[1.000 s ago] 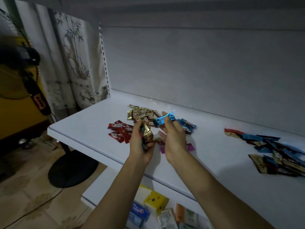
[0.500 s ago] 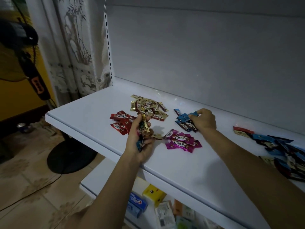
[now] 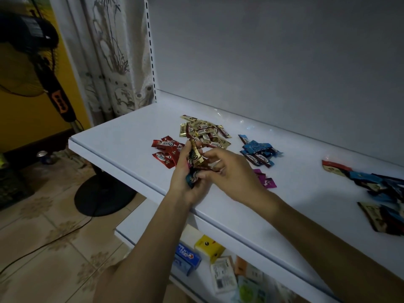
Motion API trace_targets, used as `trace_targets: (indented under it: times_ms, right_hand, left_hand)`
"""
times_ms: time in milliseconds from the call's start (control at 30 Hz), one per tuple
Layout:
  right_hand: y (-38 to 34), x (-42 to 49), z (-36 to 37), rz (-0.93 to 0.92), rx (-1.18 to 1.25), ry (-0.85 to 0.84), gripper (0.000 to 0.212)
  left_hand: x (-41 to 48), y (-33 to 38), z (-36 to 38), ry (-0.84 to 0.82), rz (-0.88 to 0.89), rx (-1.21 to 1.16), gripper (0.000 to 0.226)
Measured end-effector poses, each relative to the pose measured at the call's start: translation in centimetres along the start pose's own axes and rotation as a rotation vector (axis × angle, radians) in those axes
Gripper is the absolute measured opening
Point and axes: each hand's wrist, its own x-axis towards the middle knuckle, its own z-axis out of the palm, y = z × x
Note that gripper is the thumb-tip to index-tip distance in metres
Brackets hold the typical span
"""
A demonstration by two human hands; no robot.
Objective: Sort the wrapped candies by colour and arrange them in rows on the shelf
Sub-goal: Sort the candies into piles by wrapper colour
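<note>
On the white shelf (image 3: 122, 141) lie sorted heaps of wrapped candies: red ones (image 3: 164, 150) at the left, gold ones (image 3: 206, 132) behind, blue ones (image 3: 258, 152) to the right, and magenta ones (image 3: 265, 179) partly hidden by my right hand. My left hand (image 3: 185, 182) grips a bunch of mixed candies (image 3: 195, 159), gold, dark and blue, above the shelf's front. My right hand (image 3: 231, 173) reaches into that bunch, its fingers curled at a candy there. An unsorted mixed heap (image 3: 380, 189) lies at the far right.
A black standing fan (image 3: 54, 92) with its round base (image 3: 102, 195) stands on the tiled floor to the left. A lower shelf (image 3: 140, 224) holds toothpaste boxes (image 3: 188, 258), a yellow box (image 3: 208, 248) and packets. A patterned curtain (image 3: 113, 62) hangs at the back left.
My right hand has left the blue heap, where it had put a blue candy, and come back to the bunch in my left hand. The magenta heap is now mostly covered.
</note>
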Motion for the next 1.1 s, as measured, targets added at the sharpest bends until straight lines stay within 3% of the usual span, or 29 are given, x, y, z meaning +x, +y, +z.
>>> trace_targets:
  times_ms: [100, 200, 367, 600, 767, 900, 1033, 1100]
  right_hand:
    - [0.6, 0.1, -0.3, -0.055, -0.013, 0.056, 0.016]
    - [1.0, -0.1, -1.0, -0.098, -0.064, 0.114, 0.014]
    - [2.5, 2.0, -2.2, 0.042, -0.071, 0.349, 0.011]
    - [4.2, 8.8, -0.9, 0.204, -0.167, 0.378, 0.015]
    - [4.6, 11.4, -0.1, 0.302, -0.176, 0.198, 0.027]
    - [3.1, 9.1, -0.5, 0.281, 0.109, 0.174, 0.015]
    - [-0.4, 4.5, -1.4, 0.284, 0.337, 0.011, 0.051]
    - [-1.3, 3.0, -1.6, 0.265, 0.357, -0.071, 0.048]
  left_hand:
    - [0.5, 0.1, -0.6, 0.020, 0.017, 0.020, 0.030]
    - [0.9, -0.1, -1.2, 0.054, 0.095, 0.055, 0.024]
    - [1.1, -0.1, -1.7, 0.051, 0.125, 0.088, 0.023]
    - [1.6, -0.1, -1.9, 0.024, 0.112, 0.103, 0.016]
    - [1.7, 0.0, -2.1, 0.046, 0.092, 0.069, 0.016]
    - [1.7, 0.0, -1.8, 0.074, 0.085, 0.085, 0.016]
    - [1.8, -0.2, -1.8, 0.029, 0.125, 0.183, 0.022]
    - [1.7, -0.4, -1.7, -0.018, 0.132, 0.221, 0.029]
